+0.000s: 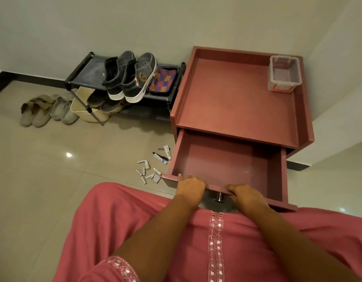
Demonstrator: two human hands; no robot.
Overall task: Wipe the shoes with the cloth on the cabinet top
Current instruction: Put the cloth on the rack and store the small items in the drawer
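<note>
A reddish-brown cabinet (235,94) stands against the wall with its top drawer (223,161) pulled out and nothing inside. My left hand (189,187) and my right hand (244,195) both grip the drawer's front edge, either side of its metal knob (219,197). A pair of dark grey high-top shoes (128,75) sits on the top shelf of a black shoe rack (90,70) left of the cabinet. A colourful checked cloth (162,79) lies on the rack beside the shoes. No cloth shows on the cabinet top.
A clear plastic box (284,73) stands at the cabinet top's back right corner. Small tubes, a pen and packets (153,165) lie scattered on the tiled floor left of the drawer. Beige slippers (36,110) and a woven basket (84,106) sit by the rack.
</note>
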